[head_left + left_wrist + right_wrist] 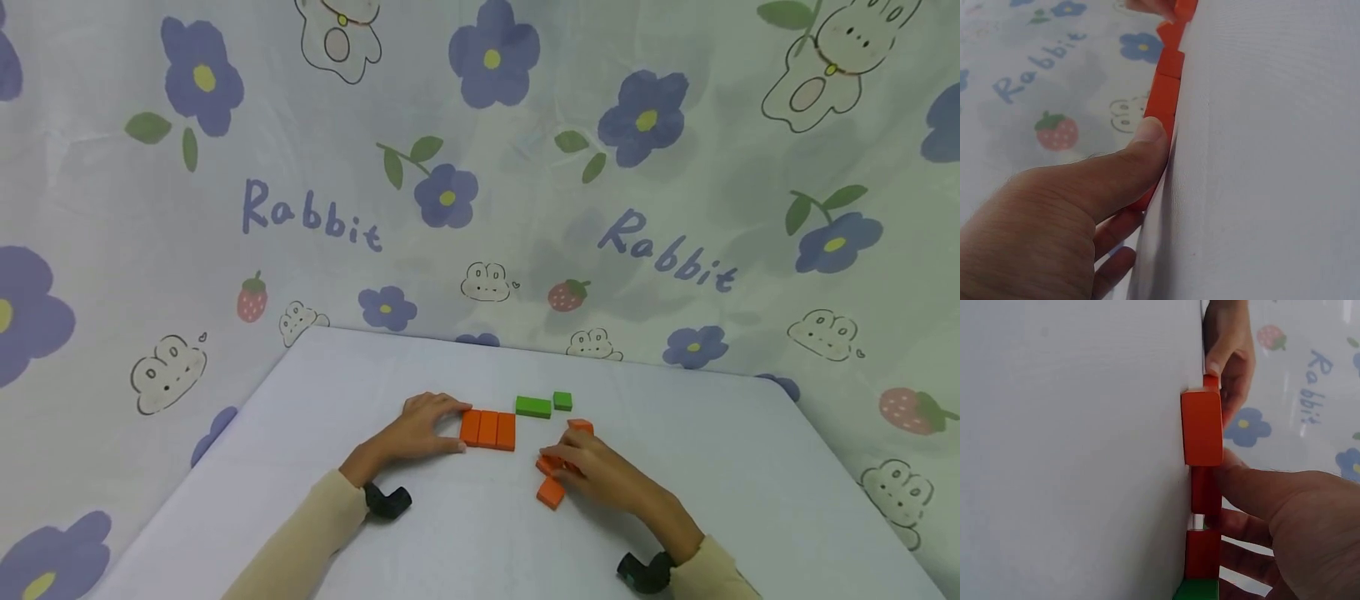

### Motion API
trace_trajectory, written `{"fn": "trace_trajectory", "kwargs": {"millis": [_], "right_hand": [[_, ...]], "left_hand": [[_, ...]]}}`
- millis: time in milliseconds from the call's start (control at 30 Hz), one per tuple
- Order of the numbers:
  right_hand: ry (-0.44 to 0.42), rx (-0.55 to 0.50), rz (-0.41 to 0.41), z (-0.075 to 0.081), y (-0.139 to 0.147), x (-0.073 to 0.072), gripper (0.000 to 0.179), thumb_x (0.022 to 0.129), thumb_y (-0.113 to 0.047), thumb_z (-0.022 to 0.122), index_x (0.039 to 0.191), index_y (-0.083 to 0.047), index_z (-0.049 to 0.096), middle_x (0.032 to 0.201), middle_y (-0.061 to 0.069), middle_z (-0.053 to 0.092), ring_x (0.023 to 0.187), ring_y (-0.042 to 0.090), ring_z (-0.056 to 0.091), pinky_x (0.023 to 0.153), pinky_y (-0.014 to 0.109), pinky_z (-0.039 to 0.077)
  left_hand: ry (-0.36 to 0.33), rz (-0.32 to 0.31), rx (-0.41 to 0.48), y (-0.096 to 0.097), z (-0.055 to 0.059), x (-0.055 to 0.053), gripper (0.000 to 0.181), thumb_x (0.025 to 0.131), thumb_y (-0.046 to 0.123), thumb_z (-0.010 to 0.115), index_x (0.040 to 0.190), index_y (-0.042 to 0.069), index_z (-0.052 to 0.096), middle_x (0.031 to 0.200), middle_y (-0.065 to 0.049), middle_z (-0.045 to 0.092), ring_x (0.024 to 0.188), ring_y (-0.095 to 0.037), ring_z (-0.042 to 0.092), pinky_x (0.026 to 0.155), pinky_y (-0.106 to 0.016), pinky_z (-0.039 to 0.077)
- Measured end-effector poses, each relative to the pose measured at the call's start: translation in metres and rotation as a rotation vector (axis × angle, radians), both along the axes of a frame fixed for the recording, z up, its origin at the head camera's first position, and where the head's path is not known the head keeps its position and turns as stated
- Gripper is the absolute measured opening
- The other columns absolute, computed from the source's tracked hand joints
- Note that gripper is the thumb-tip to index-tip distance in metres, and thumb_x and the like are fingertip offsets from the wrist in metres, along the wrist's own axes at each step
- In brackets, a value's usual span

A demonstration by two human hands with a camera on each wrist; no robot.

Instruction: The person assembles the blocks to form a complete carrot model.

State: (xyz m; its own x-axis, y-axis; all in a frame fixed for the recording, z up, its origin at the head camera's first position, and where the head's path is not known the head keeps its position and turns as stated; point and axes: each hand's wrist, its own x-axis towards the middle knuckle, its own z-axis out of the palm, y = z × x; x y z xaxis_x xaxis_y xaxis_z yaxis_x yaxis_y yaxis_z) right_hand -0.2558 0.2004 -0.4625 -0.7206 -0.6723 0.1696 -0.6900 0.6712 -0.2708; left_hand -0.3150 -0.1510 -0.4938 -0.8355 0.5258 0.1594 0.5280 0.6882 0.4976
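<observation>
Three orange blocks (488,430) lie side by side as a flat row on the white table. My left hand (420,429) pinches the row's left block, thumb at its near end and index finger at its far end; in the left wrist view the thumb (1149,132) presses on orange. To the right, my right hand (603,471) grips an orange block (547,465) between thumb and fingers, partly hidden by them. Another orange block (551,492) lies just in front of it, also large in the right wrist view. Beyond the right knuckles sits one more orange block (581,426).
Behind the row's right end lie a long green block (533,407) and a small green block (562,401). The white table (420,550) ends at a patterned curtain (495,225). Black wrist-worn devices (388,503) sit by both cuffs.
</observation>
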Motion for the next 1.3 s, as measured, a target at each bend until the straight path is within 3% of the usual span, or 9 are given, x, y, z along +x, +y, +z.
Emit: {"fn": "trace_trajectory", "kwargs": {"millis": [133,233,400,600,733,833,1100,1300], "right_hand": [[0.003,-0.024,0.047,0.001,0.001,-0.001,0.031,0.092,-0.023,0.072,0.12,-0.011,0.071,0.11,-0.003,0.062,0.099,0.01,0.058,0.089,0.028,0.055],[-0.043,-0.03,0.068,0.005,0.001,-0.002,0.03,0.091,-0.015,0.073,0.12,-0.01,0.07,0.117,-0.002,0.066,0.109,0.015,0.062,0.095,0.034,0.055],[-0.076,-0.03,0.063,0.007,-0.001,-0.004,0.025,0.091,-0.013,0.073,0.116,-0.013,0.071,0.11,-0.007,0.067,0.104,0.009,0.061,0.093,0.03,0.055],[-0.065,-0.01,0.011,0.004,-0.004,-0.004,0.022,0.091,-0.018,0.074,0.112,-0.016,0.07,0.108,-0.007,0.064,0.118,0.021,0.06,0.102,0.044,0.05],[-0.1,-0.049,-0.06,0.006,-0.007,-0.002,0.024,0.09,-0.021,0.075,0.113,-0.015,0.07,0.109,-0.007,0.063,0.109,0.018,0.059,0.095,0.035,0.054],[-0.071,-0.097,-0.087,0.01,-0.012,0.0,0.026,0.089,-0.02,0.076,0.113,-0.015,0.07,0.11,-0.006,0.063,0.1,0.011,0.056,0.086,0.028,0.055],[0.051,-0.173,-0.099,0.025,-0.038,0.005,0.031,0.085,-0.018,0.08,0.114,-0.017,0.071,0.106,-0.007,0.065,0.102,0.012,0.061,0.089,0.033,0.057],[0.062,-0.136,-0.102,0.029,-0.065,0.003,0.03,0.087,-0.025,0.079,0.115,-0.017,0.071,0.112,-0.002,0.066,0.109,0.017,0.062,0.092,0.037,0.056]], "left_hand": [[-0.002,-0.003,0.005,0.001,0.002,0.003,0.064,0.084,0.051,0.075,0.14,0.025,0.057,0.139,0.003,0.059,0.128,-0.021,0.047,0.105,-0.053,0.03],[0.001,-0.006,0.006,0.002,0.006,0.005,0.064,0.085,0.05,0.075,0.14,0.023,0.058,0.138,0.001,0.059,0.127,-0.023,0.048,0.104,-0.054,0.03],[0.003,-0.006,0.024,0.001,0.009,0.007,0.063,0.085,0.048,0.076,0.139,0.021,0.059,0.137,-0.001,0.06,0.127,-0.025,0.048,0.105,-0.057,0.029],[0.002,-0.015,0.019,0.0,0.007,0.006,0.064,0.085,0.049,0.075,0.14,0.021,0.058,0.138,-0.001,0.059,0.128,-0.025,0.047,0.105,-0.057,0.029],[0.013,-0.015,0.006,0.0,0.004,0.003,0.064,0.085,0.05,0.075,0.14,0.023,0.057,0.138,0.001,0.059,0.128,-0.023,0.047,0.105,-0.056,0.029],[0.012,-0.008,0.009,0.0,0.002,0.002,0.063,0.085,0.049,0.075,0.14,0.024,0.058,0.139,0.001,0.059,0.127,-0.023,0.047,0.105,-0.055,0.03],[-0.005,-0.014,0.009,0.001,0.003,0.004,0.065,0.085,0.052,0.074,0.14,0.022,0.057,0.14,0.0,0.059,0.128,-0.025,0.047,0.105,-0.057,0.029],[-0.004,-0.015,0.02,0.002,0.008,0.004,0.064,0.085,0.05,0.075,0.14,0.022,0.058,0.14,-0.001,0.059,0.129,-0.026,0.047,0.106,-0.058,0.028]]}}
